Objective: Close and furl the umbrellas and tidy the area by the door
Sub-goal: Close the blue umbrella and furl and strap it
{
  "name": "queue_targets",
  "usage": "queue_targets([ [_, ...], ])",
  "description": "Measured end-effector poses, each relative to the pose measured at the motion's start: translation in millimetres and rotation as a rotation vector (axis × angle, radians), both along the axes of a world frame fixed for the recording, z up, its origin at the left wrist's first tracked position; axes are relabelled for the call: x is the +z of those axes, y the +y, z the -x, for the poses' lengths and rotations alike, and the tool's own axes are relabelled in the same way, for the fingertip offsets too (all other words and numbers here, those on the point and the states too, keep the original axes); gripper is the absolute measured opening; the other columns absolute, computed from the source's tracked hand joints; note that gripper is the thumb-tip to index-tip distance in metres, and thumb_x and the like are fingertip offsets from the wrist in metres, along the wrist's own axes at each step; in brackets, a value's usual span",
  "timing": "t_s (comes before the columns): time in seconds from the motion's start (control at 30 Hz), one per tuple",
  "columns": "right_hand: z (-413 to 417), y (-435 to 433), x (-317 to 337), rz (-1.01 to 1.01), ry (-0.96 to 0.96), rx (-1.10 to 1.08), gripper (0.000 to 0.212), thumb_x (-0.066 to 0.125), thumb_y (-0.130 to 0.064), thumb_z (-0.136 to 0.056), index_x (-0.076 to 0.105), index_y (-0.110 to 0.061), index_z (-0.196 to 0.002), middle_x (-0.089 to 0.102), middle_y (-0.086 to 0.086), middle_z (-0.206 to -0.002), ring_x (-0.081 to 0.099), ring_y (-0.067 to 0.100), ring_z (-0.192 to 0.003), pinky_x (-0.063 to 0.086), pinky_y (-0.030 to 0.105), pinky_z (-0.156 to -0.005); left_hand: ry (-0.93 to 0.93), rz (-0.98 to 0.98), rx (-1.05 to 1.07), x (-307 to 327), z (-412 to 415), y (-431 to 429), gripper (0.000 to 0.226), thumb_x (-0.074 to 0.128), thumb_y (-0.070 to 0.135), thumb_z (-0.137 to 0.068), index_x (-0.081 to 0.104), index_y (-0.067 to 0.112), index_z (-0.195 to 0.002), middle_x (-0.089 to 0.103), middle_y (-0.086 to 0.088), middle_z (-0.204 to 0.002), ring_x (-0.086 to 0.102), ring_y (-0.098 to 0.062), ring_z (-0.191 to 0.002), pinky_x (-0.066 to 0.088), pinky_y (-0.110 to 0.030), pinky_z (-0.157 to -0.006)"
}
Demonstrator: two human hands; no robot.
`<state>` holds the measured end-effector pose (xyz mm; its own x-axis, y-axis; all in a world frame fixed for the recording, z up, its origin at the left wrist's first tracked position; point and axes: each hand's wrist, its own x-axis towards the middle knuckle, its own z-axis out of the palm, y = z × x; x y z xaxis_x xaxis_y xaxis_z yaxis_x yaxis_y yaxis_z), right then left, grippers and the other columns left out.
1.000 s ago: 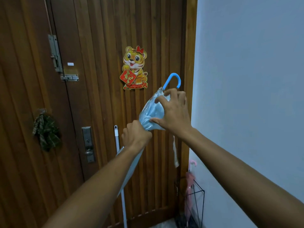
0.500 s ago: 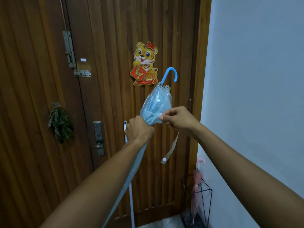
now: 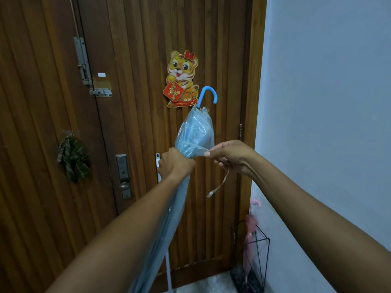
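Left hand (image 3: pixel 176 164) fists blue umbrella (image 3: pixel 195 134) before door (image 3: pixel 148 123); right hand (image 3: pixel 230 156) fingers pinch its strap (image 3: pixel 220 186) (loose end dangling).

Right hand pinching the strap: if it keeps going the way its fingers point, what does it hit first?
The right hand points leftward at the blue umbrella; its bunched canopy comes first, then probably the left hand.

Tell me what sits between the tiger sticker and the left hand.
Head view: the blue umbrella's bunched canopy and blue hooked handle lie between tiger sticker and left hand.
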<state>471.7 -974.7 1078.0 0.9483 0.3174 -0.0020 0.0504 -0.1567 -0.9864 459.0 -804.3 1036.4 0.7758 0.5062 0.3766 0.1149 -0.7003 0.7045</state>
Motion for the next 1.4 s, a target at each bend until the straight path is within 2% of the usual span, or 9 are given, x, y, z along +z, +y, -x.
queue_targets([
  [0.2, -7, -6, -8, 0.087, -0.074, 0.016, 0.026, 0.092, -0.028, -0.067, 0.073, -0.017, -0.079, 0.068, 0.003, -0.077, 0.053, 0.013, -0.066, 0.040, 0.026, -0.057, 0.015, 0.046, -0.027, -3, -2, -1, 0.042, 0.079, 0.029, -0.076, 0.055, 0.013, -0.106, 0.063, -0.003, -0.094, 0.065, -0.020, -0.084, 0.049, -0.028, -0.058],
  [0.37, -6, -6, -15, -0.078, -0.145, -0.037, 0.027, 0.088, -0.015, -0.072, 0.077, -0.002, -0.093, 0.078, 0.003, -0.094, 0.068, 0.009, -0.091, 0.049, 0.023, -0.076, 0.090, 0.395, -0.299, 5, -1, 3, 0.029, 0.076, 0.015, -0.075, 0.061, 0.010, -0.099, 0.065, -0.004, -0.087, 0.066, -0.021, -0.079, 0.054, -0.030, -0.065],
  [0.57, -5, -5, -30, -0.156, -0.085, -0.052, 0.040, 0.089, -0.032, -0.071, 0.077, -0.004, -0.097, 0.071, -0.001, -0.071, 0.054, 0.003, -0.054, 0.040, 0.018, -0.053, 0.185, 0.670, -0.713, 14, 15, 7, 0.034, 0.072, 0.007, -0.077, 0.065, 0.003, -0.110, 0.070, -0.012, -0.083, 0.069, -0.025, -0.073, 0.058, -0.038, -0.072],
  [0.77, -5, -6, -29, -0.205, -0.073, 0.156, 0.062, 0.090, -0.040, -0.064, 0.071, -0.021, -0.119, 0.073, 0.004, -0.122, 0.061, 0.023, -0.123, 0.048, 0.044, -0.105, 0.357, 0.784, -0.982, 15, 24, 11, 0.021, 0.072, 0.012, -0.063, 0.069, 0.005, -0.083, 0.065, -0.008, -0.068, 0.064, -0.020, -0.058, 0.054, -0.030, -0.060],
  [0.87, -6, -8, -26, -0.335, -0.075, 0.318, 0.043, 0.078, -0.020, -0.076, 0.067, -0.013, -0.117, 0.076, 0.001, -0.108, 0.071, 0.017, -0.102, 0.057, 0.031, -0.085, 0.395, 0.866, -1.110, 12, 22, 11, 0.032, 0.080, 0.014, -0.054, 0.068, 0.006, -0.082, 0.064, -0.009, -0.075, 0.064, -0.021, -0.063, 0.055, -0.032, -0.063],
  [0.93, -6, -5, -23, -0.372, -0.109, 0.340, 0.046, 0.080, -0.017, -0.073, 0.066, -0.009, -0.116, 0.075, 0.005, -0.106, 0.070, 0.025, -0.100, 0.057, 0.037, -0.089, 0.418, 0.909, -1.183, 10, 22, 11, 0.041, 0.078, 0.016, -0.064, 0.066, 0.001, -0.099, 0.066, -0.014, -0.086, 0.066, -0.027, -0.075, 0.056, -0.037, -0.073],
  [1.13, -9, 6, -21, -0.217, -0.258, -0.038, 0.038, 0.088, -0.013, -0.074, 0.072, -0.011, -0.108, 0.077, 0.001, -0.106, 0.074, 0.015, -0.096, 0.059, 0.025, -0.077, 0.253, 0.695, -0.913, -4, 25, 9, 0.060, 0.079, 0.041, -0.074, 0.062, 0.017, -0.127, 0.073, -0.009, -0.116, 0.070, -0.027, -0.105, 0.053, -0.043, -0.097],
  [1.3, -8, 17, -20, -0.056, -0.266, -0.026, 0.038, 0.089, -0.018, -0.072, 0.070, -0.016, -0.105, 0.074, -0.003, -0.107, 0.070, 0.007, -0.094, 0.055, 0.019, -0.074, 0.058, 0.542, -0.572, -23, 23, -17, 0.046, 0.089, 0.017, -0.068, 0.068, 0.018, -0.109, 0.075, -0.004, -0.101, 0.073, -0.018, -0.089, 0.059, -0.032, -0.074],
  [1.4, -10, 16, -13, 0.126, -0.285, -0.033, 0.051, 0.092, -0.038, -0.065, 0.075, -0.005, -0.101, 0.076, 0.005, -0.108, 0.072, 0.018, -0.103, 0.059, 0.035, -0.088, 0.033, 0.574, -0.492, -24, 19, -12, 0.027, 0.077, 0.008, -0.074, 0.069, 0.011, -0.099, 0.074, -0.011, -0.090, 0.074, -0.023, -0.078, 0.061, -0.036, -0.068],
])
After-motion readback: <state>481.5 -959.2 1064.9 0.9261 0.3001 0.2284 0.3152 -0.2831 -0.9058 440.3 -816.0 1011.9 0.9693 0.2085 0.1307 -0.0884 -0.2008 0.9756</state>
